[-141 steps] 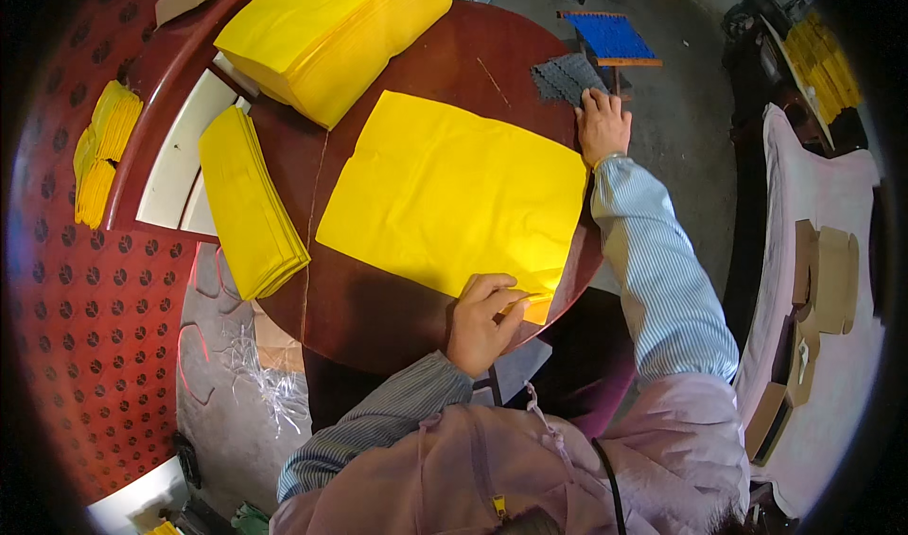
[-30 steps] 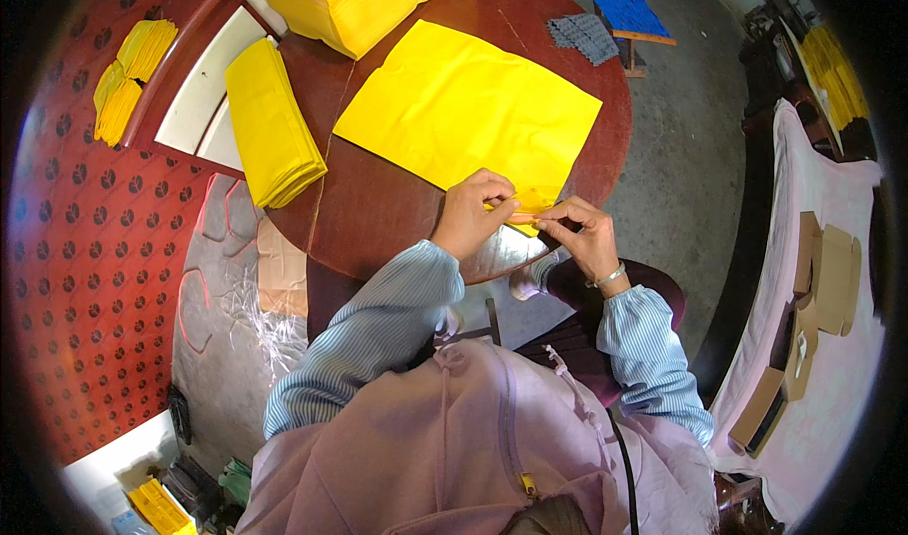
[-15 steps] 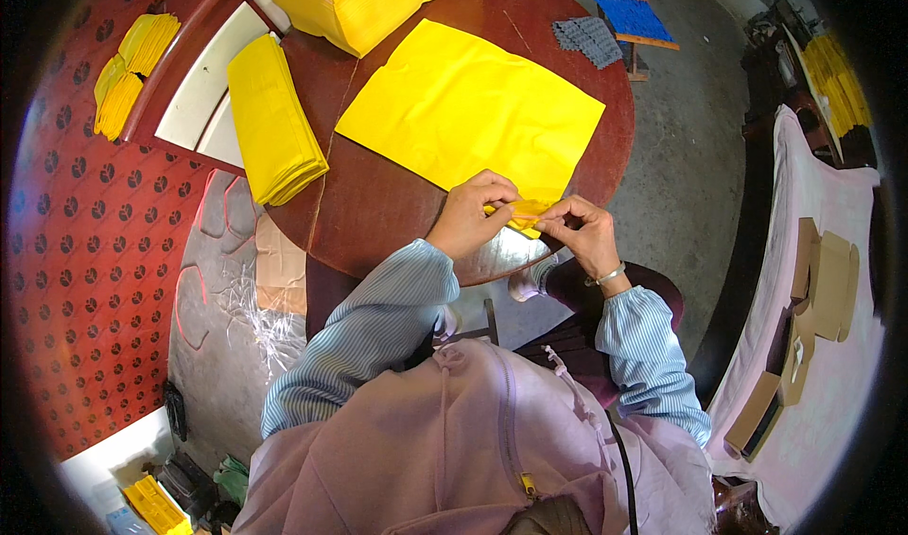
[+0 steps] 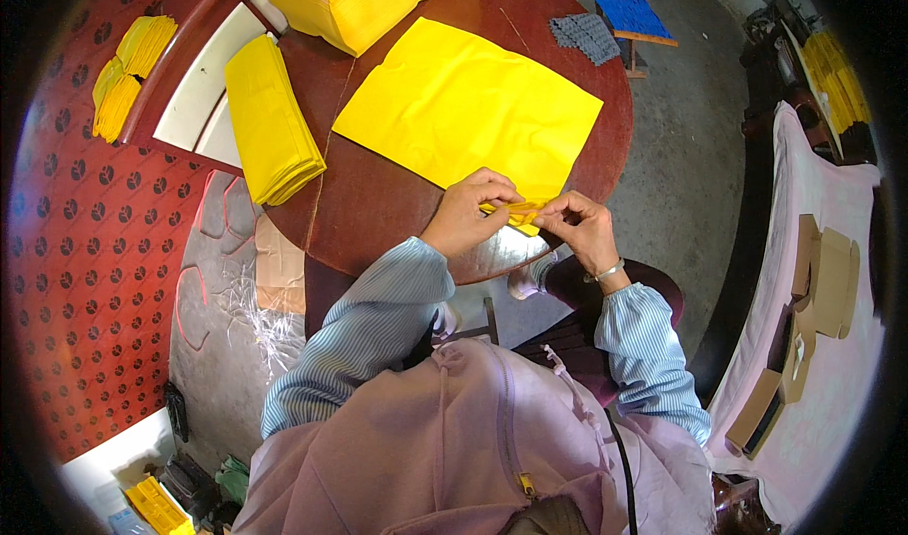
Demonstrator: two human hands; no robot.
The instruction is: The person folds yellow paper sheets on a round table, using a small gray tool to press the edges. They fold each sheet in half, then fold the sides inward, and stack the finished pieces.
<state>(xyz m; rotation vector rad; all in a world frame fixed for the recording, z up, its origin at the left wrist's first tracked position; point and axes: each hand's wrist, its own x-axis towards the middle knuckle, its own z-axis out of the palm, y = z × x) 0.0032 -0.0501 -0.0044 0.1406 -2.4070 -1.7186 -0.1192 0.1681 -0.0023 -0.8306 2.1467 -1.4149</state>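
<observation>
A large yellow sheet (image 4: 473, 100), paper-like or fabric-like, lies on the round red-brown table (image 4: 378, 194). Its near corner is gathered into small folds at the table's front edge. My left hand (image 4: 473, 211) pinches these folds from the left, thumb and fingers closed on them. From the right, my right hand (image 4: 579, 228) grips the same gathered corner between thumb and forefinger. The fingertips of both hands are close together, and the exact shape of the folds between them is partly hidden.
A folded yellow stack (image 4: 274, 123) lies at the table's left, and a bigger yellow stack (image 4: 350, 5) at its far side. A grey textured cloth (image 4: 584, 38) sits at the far right edge. Beyond stands a blue-topped stool (image 4: 632, 17). Opened cardboard boxes (image 4: 804, 336) lie on a pink-covered surface at right.
Both hands stay at the sheet's near corner, with only slight finger movement over the folds. The view has shifted a little.
</observation>
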